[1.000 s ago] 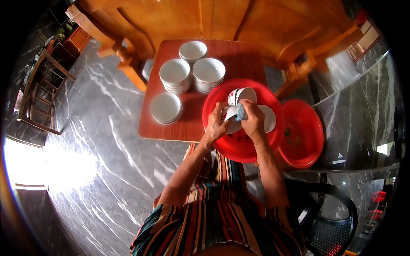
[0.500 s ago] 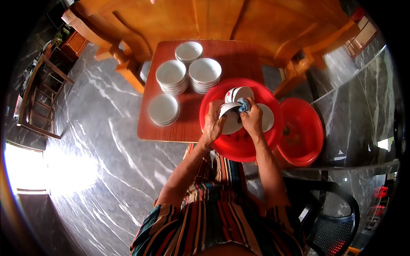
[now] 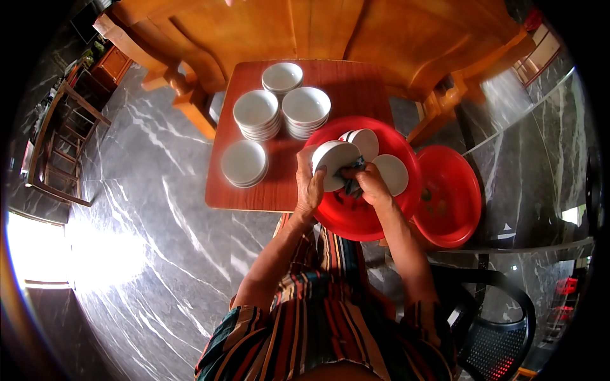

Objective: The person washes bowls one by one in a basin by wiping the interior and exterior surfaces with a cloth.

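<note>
My left hand (image 3: 309, 185) grips a white bowl (image 3: 332, 159) by its left side, above a large red basin (image 3: 408, 143). The bowl is tilted, its inside turned toward me and to the right. In my right hand (image 3: 373, 182) is a bunched dark cloth (image 3: 351, 182), pressed at the bowl's right edge. Inside the basin, behind the held bowl, leans a bowl with red marks (image 3: 365, 145). Another white bowl (image 3: 393, 174) lies in the basin, to the right, close to my right hand.
Several stacks of white bowls (image 3: 255, 109) stand on the reddish wooden table (image 3: 230, 198) at the left. A second red basin (image 3: 460, 219) sits lower at the right. A wooden bench (image 3: 318, 28) backs the table. A black chair (image 3: 502, 336) is at my right side.
The held bowl has turned from edge-on to showing its inside. My right hand and the cloth have moved down and slightly left, from the rim's top to its lower right.
</note>
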`<act>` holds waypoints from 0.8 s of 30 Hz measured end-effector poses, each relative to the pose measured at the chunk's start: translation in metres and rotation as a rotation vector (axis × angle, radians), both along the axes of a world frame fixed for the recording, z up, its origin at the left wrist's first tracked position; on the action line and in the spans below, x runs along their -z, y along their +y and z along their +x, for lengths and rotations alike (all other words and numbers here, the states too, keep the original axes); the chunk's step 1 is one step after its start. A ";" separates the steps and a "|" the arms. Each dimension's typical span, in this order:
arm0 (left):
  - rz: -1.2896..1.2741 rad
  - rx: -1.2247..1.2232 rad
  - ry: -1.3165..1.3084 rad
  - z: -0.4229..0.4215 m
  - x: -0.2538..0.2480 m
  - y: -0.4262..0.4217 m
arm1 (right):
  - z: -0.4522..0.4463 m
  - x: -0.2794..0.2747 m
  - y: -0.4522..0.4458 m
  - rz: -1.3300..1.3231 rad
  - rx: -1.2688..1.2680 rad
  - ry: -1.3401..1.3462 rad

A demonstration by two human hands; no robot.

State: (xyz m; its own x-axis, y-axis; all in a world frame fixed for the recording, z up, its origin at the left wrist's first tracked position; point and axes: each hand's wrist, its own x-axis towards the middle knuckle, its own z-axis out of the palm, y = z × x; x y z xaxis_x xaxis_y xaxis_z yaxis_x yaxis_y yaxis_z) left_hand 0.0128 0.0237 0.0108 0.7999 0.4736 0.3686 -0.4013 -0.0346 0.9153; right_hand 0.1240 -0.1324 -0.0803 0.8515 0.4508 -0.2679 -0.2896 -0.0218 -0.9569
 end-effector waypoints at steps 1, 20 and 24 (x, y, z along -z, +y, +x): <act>-0.004 -0.007 -0.006 0.000 -0.001 0.000 | 0.001 0.000 0.000 -0.001 0.000 -0.015; 0.222 0.158 0.182 0.005 0.003 0.001 | -0.032 -0.104 0.012 -0.398 0.216 -1.329; 0.199 0.201 0.243 0.002 0.002 -0.005 | -0.038 -0.119 0.015 -0.314 0.102 -1.414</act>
